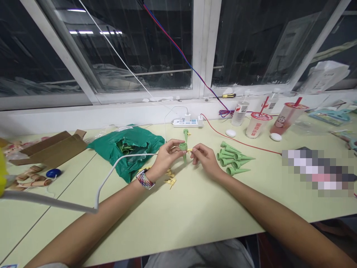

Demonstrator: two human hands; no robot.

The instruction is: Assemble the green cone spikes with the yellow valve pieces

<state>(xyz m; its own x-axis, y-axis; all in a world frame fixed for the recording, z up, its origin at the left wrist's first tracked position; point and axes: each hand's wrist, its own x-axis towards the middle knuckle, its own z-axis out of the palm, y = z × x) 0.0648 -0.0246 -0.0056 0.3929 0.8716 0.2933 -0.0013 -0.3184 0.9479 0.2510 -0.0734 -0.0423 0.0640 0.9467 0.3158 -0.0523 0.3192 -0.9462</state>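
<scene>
Right now, head cam only: L hand (164, 157) clasps a green plastic spike (184, 149), fingers wrapped round its cup-like top, pointed end down & tilted slightly. R hand (205, 159) grips a small yellow piece (190, 150) between thumb & index, right at the spike's top. Fingers hide most of it, so can't tell if it's seated in the cup or only beside it.

Loose yellow pieces (170, 180) lie on the pale table (181, 219) just past L wrist, shapes hard to make out. More green spikes (232, 158) sit in a loose heap R of R hand. Further L, a green plastic bag (139, 141) holds something dark green, mostly hidden by folds. Two cups w/ red straws (258, 124) stand near the window. Far R, a pixelated patch (318, 173) hides whatever's there; a yellow blur (1, 171) is cut off at L edge, can't ID.
</scene>
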